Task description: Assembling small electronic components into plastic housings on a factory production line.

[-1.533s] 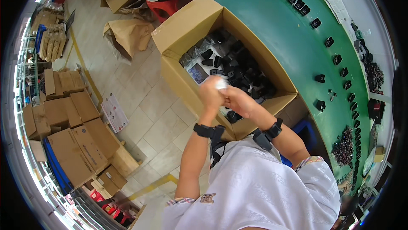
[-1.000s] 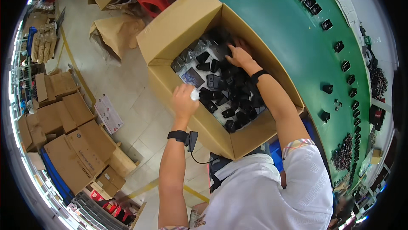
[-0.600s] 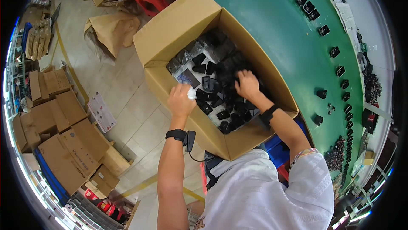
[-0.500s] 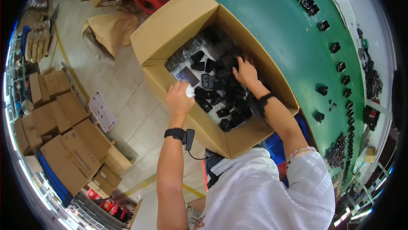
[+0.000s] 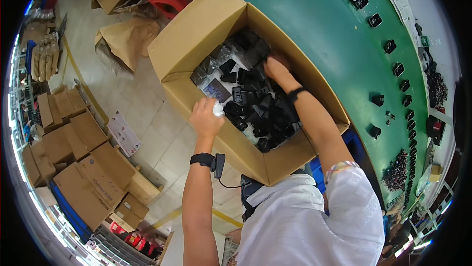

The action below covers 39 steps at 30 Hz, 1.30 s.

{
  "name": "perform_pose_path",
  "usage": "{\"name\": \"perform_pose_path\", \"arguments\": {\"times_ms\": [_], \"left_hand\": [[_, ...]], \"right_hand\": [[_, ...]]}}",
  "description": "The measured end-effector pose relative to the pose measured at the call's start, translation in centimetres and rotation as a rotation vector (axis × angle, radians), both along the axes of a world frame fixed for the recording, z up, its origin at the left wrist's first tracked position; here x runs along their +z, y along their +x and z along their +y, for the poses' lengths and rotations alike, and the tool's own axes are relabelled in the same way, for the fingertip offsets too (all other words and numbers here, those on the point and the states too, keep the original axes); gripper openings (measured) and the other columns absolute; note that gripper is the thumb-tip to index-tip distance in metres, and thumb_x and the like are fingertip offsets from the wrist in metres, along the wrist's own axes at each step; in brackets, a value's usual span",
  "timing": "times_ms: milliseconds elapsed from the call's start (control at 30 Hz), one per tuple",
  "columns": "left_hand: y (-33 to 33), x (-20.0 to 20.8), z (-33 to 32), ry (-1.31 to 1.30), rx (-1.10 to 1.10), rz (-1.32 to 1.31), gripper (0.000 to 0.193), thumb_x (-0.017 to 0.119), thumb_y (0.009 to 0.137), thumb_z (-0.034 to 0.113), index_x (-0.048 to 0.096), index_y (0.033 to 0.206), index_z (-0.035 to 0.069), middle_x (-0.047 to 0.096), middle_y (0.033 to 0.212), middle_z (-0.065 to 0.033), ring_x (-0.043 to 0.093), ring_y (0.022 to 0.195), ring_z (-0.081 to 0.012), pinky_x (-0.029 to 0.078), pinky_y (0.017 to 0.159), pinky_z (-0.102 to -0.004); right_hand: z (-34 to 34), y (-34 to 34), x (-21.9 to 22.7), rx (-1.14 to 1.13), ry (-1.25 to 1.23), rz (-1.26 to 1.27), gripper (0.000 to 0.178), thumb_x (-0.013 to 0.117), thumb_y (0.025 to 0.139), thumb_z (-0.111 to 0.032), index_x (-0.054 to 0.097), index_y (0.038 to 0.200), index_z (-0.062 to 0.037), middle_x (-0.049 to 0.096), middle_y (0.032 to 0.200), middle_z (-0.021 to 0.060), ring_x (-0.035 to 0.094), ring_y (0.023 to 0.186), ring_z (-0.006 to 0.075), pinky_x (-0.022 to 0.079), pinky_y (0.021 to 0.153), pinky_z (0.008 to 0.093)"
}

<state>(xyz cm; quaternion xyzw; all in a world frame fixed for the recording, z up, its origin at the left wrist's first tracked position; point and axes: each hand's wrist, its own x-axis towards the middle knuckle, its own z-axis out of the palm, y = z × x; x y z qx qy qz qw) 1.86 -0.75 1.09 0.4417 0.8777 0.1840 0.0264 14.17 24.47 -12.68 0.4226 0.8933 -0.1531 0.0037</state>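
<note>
An open cardboard box (image 5: 196,25) stands before me, holding a jumble of small black plastic housings (image 5: 255,106) and clear plastic bags (image 5: 209,65) of dark parts. My left hand (image 5: 206,119) is closed at the box's left rim, with a crumpled white wad (image 5: 218,109), perhaps thin plastic or tissue, poking out by the thumb. Deep inside the box, my right hand (image 5: 278,68) reaches along the far right wall, beside a bagged dark bundle (image 5: 256,47). Its fingers are bent down and mostly hidden, so what they touch does not show.
A green worktable (image 5: 314,35) runs along the right, with a line of black housings (image 5: 390,46) and a heap of small dark parts (image 5: 396,171). On the left floor are stacked cartons (image 5: 88,177) and a brown paper bag (image 5: 125,42). A red stool (image 5: 179,0) stands behind the box.
My right hand has shifted toward the far end of the box and its fingers have dropped from sight. The left hand stays at the rim with the white wad.
</note>
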Motion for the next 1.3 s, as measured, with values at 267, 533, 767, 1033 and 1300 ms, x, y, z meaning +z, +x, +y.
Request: {"name": "perform_pose_path", "arguments": {"times_ms": [267, 533, 767, 1033, 1300], "left_hand": [[0.1, -0.4, -0.4, -0.009, 0.014, 0.023, 0.035, 0.068, 0.056, 0.004, 0.065, 0.088, 0.016, 0.06, 0.089, -0.0015, 0.057, 0.08, -0.0275, 0.05, 0.065, -0.0378], [-0.1, -0.2, -0.6, -0.056, 0.046, 0.001, 0.036, 0.068, 0.057, 0.005, 0.065, 0.091, 0.016, 0.06, 0.09, -0.002, 0.057, 0.082, -0.0275, 0.05, 0.066, -0.0379], [0.0, 0.0, -0.1, -0.084, 0.035, -0.003, 0.035, 0.068, 0.057, 0.006, 0.065, 0.091, 0.016, 0.06, 0.09, -0.0015, 0.058, 0.082, -0.0267, 0.05, 0.065, -0.0378], [0.3, 0.2, 0.2, -0.066, 0.026, -0.007, 0.036, 0.068, 0.057, 0.005, 0.065, 0.091, 0.016, 0.06, 0.091, -0.0018, 0.058, 0.082, -0.0276, 0.05, 0.065, -0.0382], [0.1, 0.1, -0.4, -0.096, 0.069, 0.012, 0.035, 0.067, 0.057, 0.005, 0.064, 0.09, 0.016, 0.061, 0.091, -0.0019, 0.058, 0.082, -0.0275, 0.05, 0.065, -0.0382]], "right_hand": [[1.5, -2.4, -2.2, -0.219, -0.438, -0.286, 0.028, 0.06, 0.083, -0.025, 0.068, 0.101, -0.0058, 0.065, 0.109, 0.0204, 0.063, 0.102, 0.0353, 0.052, 0.083, 0.0463], [0.4, 5.9, 2.1, -0.44, -1.254, 0.511, 0.023, 0.067, 0.086, -0.024, 0.063, 0.088, -0.0017, 0.067, 0.083, 0.0075, 0.063, 0.071, 0.0169, 0.053, 0.068, 0.0283], [-2.4, 10.7, 4.8, -0.496, -1.427, 0.561, 0.011, 0.059, 0.091, -0.016, 0.06, 0.09, -0.0051, 0.061, 0.075, 0.0016, 0.059, 0.066, 0.0101, 0.052, 0.066, 0.0238], [-4.4, 14.1, 1.7, -0.564, -1.258, 0.381, 0.014, 0.058, 0.092, -0.017, 0.06, 0.092, -0.0041, 0.063, 0.079, 0.0028, 0.062, 0.07, 0.0115, 0.052, 0.065, 0.0251], [-3.4, 10.8, 6.3, -0.1, -0.345, 0.146, 0.043, 0.065, 0.08, -0.021, 0.055, 0.119, -0.0077, 0.063, 0.102, 0.0207, 0.06, 0.096, 0.0401, 0.048, 0.086, 0.0441]]}}
